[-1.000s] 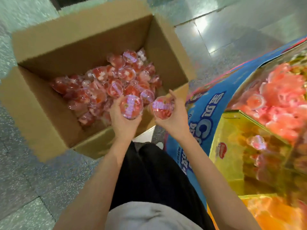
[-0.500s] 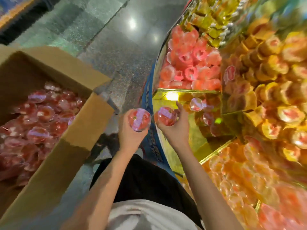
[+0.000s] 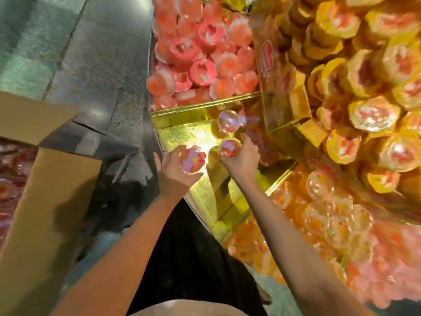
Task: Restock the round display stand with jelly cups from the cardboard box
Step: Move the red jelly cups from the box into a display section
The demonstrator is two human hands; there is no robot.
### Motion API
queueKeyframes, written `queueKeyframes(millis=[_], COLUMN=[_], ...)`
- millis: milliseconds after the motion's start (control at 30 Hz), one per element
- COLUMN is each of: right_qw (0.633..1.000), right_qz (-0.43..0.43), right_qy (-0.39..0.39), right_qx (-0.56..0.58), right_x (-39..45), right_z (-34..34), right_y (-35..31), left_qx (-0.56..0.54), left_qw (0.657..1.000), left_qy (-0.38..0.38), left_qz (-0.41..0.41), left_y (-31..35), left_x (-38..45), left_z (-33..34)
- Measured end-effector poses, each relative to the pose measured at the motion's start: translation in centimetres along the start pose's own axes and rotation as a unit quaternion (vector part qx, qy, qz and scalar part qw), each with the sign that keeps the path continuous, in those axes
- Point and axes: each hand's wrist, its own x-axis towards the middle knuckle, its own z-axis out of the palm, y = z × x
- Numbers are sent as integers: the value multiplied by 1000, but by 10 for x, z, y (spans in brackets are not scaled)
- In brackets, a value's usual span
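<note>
Now: red jelly cup (image 3: 191, 159) sits in left hand (image 3: 176, 176), fingers curled under it, lid up, over near rim of gold bin (image 3: 182, 135). Second cup (image 3: 230, 148) pinched in right hand (image 3: 242, 159), fingers wrapped round its far side, inside gold bin. Loose cup (image 3: 229, 120) lies deeper in bin, just beyond. Pink cups (image 3: 200, 58) fill compartment behind bin, orange cups (image 3: 328, 215) right of it. Box (image 3: 50, 185) left of bin, apart.
</note>
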Motion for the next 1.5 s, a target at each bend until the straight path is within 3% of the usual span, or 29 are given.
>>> queueKeyframes(millis=[233, 467, 533, 600, 667, 733, 833, 933, 1067, 1167, 1233, 1267, 1300, 1333, 1500], right_qw=[997, 987, 988, 991, 940, 891, 874, 816, 769, 738, 683, 710, 702, 669, 670], right_qz=[-23, -84, -102, -41, 114, 173, 212, 304, 405, 465, 530, 531, 529, 528, 501], right_qy=[-8, -3, -17, -129, -291, -359, -303, -266, -233, -162, -106, -72, -31, -9, -4], right_qx=[-70, -139, -112, 4, 140, 218, 315, 413, 436, 462, 492, 456, 475, 523, 548], right_x=[41, 28, 17, 3, -12, -28, -48, -59, -62, -46, -30, -27, -19, -15, 1], right_z=[18, 25, 19, 6, -7, -9, 1, 6, 6, 12, 21, 18, 17, 18, 24], right_y=[18, 25, 19, 7, -6, -7, 5, 15, 22, 35, 38, 38, 37, 37, 36], left_qx=[37, 92, 97, 139, 170, 158, 142, 159, 143, 145, 174, 182, 182, 178, 166], left_qw=[998, 994, 992, 986, 980, 982, 984, 975, 970, 966, 955, 950, 948, 948, 951], left_qy=[-47, -64, -77, -86, -91, -94, -107, -150, -190, -205, -234, -246, -253, -257, -254], left_qz=[-21, -8, 8, 32, 52, 45, 33, 28, -55, -59, -59, -60, -62, -64, -53], left_y=[3, 13, 12, 10, 8, 11, 21, 20, 13, 13, 11, 9, 8, 6, 1], left_x=[15, 11, 11, 9, 7, 5, 3, 0, 3, 8, 9, 9, 10, 10, 11], left_z=[16, 21, 20, 19, 19, 19, 21, 25, 28, 30, 33, 34, 34, 34, 32])
